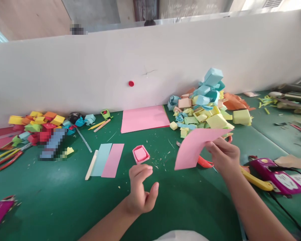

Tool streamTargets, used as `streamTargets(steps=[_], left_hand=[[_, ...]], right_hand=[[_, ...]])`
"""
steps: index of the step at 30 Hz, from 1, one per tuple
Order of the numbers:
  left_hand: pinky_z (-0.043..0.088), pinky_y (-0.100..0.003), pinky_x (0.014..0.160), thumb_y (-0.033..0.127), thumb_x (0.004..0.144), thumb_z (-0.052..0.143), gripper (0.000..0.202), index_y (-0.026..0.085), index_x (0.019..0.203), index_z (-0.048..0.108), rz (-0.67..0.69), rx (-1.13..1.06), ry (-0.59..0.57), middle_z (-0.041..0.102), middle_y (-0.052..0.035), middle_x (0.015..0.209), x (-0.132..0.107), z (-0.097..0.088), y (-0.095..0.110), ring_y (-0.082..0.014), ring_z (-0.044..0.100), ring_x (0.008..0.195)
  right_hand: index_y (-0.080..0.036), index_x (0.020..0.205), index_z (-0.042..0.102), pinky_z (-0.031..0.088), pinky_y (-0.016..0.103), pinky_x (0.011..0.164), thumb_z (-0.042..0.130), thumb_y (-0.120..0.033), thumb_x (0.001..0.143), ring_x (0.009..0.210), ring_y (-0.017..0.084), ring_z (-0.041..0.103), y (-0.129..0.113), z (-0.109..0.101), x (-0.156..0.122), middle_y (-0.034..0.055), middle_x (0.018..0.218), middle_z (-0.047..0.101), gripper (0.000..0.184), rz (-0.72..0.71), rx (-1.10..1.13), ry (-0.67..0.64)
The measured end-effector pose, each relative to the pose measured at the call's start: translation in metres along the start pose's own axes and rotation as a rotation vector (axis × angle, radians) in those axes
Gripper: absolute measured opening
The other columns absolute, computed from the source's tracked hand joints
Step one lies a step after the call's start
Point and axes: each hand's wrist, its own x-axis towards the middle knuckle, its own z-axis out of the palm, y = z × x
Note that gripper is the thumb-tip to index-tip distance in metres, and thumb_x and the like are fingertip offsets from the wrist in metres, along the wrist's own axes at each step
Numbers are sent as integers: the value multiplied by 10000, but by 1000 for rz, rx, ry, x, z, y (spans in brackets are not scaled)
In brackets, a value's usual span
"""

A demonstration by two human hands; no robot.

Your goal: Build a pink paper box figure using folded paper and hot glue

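Note:
My right hand (224, 155) pinches a pink paper sheet (194, 147) by its right edge and holds it tilted above the green mat (65, 204). My left hand (140, 190) hovers over the mat with fingers loosely curled and nothing in it. Just beyond that hand sits a small folded pink paper box (140, 154). Orange-handled scissors (205, 163) lie under the held sheet, partly hidden.
A stack of pink paper (144, 118) lies by the white divider wall (150, 67). Pink and blue strips (106, 160) lie at left centre. Heaps of folded boxes sit at right (205, 107) and left (37, 125). A purple tool (276, 175) and yellow handle (256, 180) lie right.

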Motion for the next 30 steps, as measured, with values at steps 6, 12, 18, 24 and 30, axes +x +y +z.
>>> streamTargets(steps=[6,12,18,24,30], left_hand=[[570,-455,850,123,926,559,482,287,1330,354,-38,59,70,470,-124,1214,-6,10,-1,-254,548,1086],[522,-512,1013,85,905,604,569,234,1383,334,-63,32,-51,458,-160,1303,0,13,-4,-286,507,1241],[538,-385,839,193,1001,527,307,216,1307,521,-103,100,-540,695,-92,1080,6,10,-3,-246,661,986],[513,-344,713,178,1017,484,260,206,1266,556,-60,77,-568,729,-68,951,5,10,-4,-207,661,763],[555,-354,731,274,1024,533,442,216,1439,392,-37,-54,-439,736,-72,982,5,7,2,-202,683,751]], right_hand=[[-258,822,733,454,374,561,676,-411,950,611,204,531,-4,11,-10,38,674,621,207,-30,-189,-43],[-240,860,784,560,397,777,662,-403,953,843,250,680,-13,21,3,93,915,759,224,-88,-269,-549],[-218,920,785,493,292,645,640,-338,967,677,170,633,-9,23,2,47,793,736,194,-33,-379,-925],[-202,855,746,451,277,618,676,-366,941,663,156,595,-14,21,0,30,775,706,198,27,-388,-1055],[-177,767,718,424,268,602,648,-372,955,653,142,551,-20,21,2,28,741,642,280,71,-320,-1117]])
